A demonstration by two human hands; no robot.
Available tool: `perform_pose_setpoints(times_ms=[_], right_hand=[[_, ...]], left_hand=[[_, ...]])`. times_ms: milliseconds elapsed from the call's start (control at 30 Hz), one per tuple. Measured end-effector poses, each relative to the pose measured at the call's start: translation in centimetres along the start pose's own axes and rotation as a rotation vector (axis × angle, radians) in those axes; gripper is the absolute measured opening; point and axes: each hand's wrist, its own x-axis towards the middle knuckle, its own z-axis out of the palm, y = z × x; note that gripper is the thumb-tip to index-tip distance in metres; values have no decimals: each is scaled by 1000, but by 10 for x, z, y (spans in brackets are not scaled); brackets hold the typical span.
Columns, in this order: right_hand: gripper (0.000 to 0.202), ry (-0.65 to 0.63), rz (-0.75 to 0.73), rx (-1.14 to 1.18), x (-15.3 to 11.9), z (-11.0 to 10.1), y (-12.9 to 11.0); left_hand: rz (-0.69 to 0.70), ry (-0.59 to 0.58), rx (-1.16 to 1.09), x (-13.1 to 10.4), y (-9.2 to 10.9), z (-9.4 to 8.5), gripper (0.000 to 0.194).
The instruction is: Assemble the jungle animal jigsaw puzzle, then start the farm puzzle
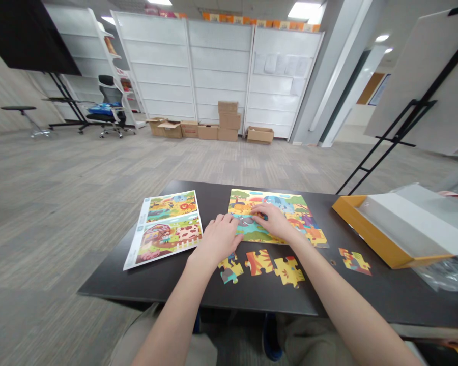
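A colourful animal jigsaw puzzle [259, 236] lies on the dark table [164, 282], in front of me. My left hand [220, 238] rests at the puzzle's left edge, fingers spread, with nothing seen in it. Over the middle of the puzzle, my right hand [273, 221] has its fingertips down on the picture; whether a piece is under them is hidden. Loose pieces lie nearer me: a yellow and teal one [231, 268], an orange one [259, 262] and a yellow one [289, 271]. Farther right is another loose piece [354, 261].
On the left lies a printed picture sheet [168, 229]. An orange-sided open box [377, 239] stands at the right, beside clear plastic wrapping [448, 272]. Beyond the table are cardboard boxes [229, 121], white shelves and an office chair [109, 101].
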Motion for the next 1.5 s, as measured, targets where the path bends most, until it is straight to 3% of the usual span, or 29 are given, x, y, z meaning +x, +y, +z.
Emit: perform_pose_setpoints(times_ms=[367,633,833,1000,1133,1267,1400,1500], right_hand=[[21,-29,-123,-85,-8,-3,3],[25,-78,-154,-121,-7,-8,-2],[22,140,-62,-85,-8,-26,13],[19,159,-25,-129,-11,-40,18],[22,223,41,-162,-16,-61,13],[28,224,271,-231,-52,-103,7],[34,171,573,-330,-121,-141,14],[43,116,750,-434,-173,-153,29]], left_hand=[[95,33,-34,12,13,23,52],[92,14,-31,15,13,28,52],[94,33,-51,15,12,28,51],[81,53,-64,14,11,27,49],[74,64,-87,9,9,14,44],[134,25,-115,0,10,-8,31],[187,-61,-139,-6,19,-19,23],[203,-84,-141,-7,25,-18,20]])
